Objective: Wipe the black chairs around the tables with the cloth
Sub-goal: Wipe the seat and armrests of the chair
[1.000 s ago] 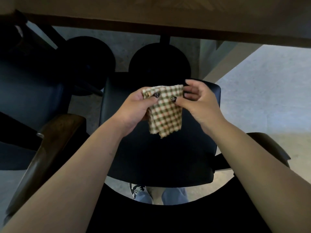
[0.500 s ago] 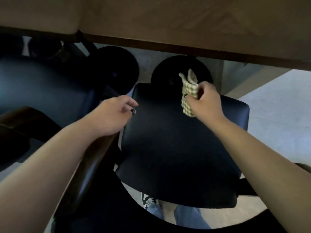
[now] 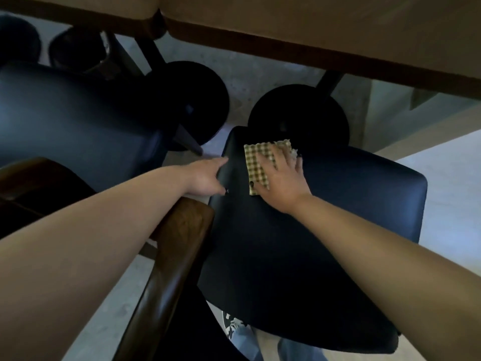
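Right hand [image 3: 282,178] flat, pressing cloth [image 3: 256,162] onto chair seat [image 3: 299,243]

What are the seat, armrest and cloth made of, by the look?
Black chair seat: smooth upholstery with a soft sheen, likely leather or vinyl; can't tell which.
Brown curved armrest: glossy varnished wood, grain visible.
Green-and-cream checked cloth: woven fabric with a bumpy, waffle-like texture, probably cotton or microfibre.

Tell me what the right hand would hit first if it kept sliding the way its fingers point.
Probably nothing on the seat: the right hand and checked cloth would run off its front edge toward the round black table base; depth unclear.
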`<state>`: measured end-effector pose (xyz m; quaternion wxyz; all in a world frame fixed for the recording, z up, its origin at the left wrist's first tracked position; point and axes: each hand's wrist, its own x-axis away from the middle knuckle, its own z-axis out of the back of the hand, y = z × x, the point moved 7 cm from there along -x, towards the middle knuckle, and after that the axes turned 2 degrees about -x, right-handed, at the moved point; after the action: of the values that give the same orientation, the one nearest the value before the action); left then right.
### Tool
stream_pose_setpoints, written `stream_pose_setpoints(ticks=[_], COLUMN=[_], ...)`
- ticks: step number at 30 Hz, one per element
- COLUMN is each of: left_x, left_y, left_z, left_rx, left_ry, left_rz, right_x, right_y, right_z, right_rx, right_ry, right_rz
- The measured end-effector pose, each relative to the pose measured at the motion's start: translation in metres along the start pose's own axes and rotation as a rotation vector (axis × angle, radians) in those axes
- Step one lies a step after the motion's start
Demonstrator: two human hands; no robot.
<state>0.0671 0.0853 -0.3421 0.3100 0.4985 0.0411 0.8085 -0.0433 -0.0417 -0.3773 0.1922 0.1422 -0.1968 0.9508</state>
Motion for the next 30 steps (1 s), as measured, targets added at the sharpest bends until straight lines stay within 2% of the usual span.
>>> stream_pose_setpoints(ticks=[2,4,8,11,15,20,24,26,27,30], left_x=[-0.015,-0.03,-0.054,-0.063,-0.068,-0.069,-0.07,-0.07,-0.07,-0.064], left_y=[-0.009,-0.016,-0.027,-0.036,-0.04,-0.048,-0.052,-0.057,-0.058,-0.056], left_z=[0.003,0.008,-0.016,-0.028,-0.03,-0.033,-0.034,-0.034,-0.035,-0.035], left_rx=[0.022,0.073,0.113,-0.007,-0.171,-0.181,-0.146,-0.079,-0.083,-0.21], left_ry=[0.049,0.112,0.005,-0.041,0.03,0.104,0.154,0.16,0.162,0.198], left_rz=[-0.017,-0.044,-0.064,-0.085,-0.138,-0.165,-0.161,-0.119,-0.115,-0.15], right_x=[-0.005,-0.007,-0.007,-0.01,-0.02,-0.052,-0.092,-0.098,-0.096,-0.074], right_y=[0.009,0.014,0.012,0.011,0.009,0.013,0.01,-0.003,-0.015,-0.052], right_z=[-0.015,-0.027,-0.037,-0.04,-0.039,-0.02,-0.007,-0.008,-0.012,-0.035], right_rx=[0.04,0.066,0.111,0.166,0.167,0.134,0.042,0.041,0.058,0.116], right_ry=[-0.071,-0.073,0.005,0.04,0.058,0.021,0.075,0.108,0.114,0.048], right_rz=[-0.041,-0.05,-0.018,0.03,0.126,0.253,0.05,0.011,0.056,0.355])
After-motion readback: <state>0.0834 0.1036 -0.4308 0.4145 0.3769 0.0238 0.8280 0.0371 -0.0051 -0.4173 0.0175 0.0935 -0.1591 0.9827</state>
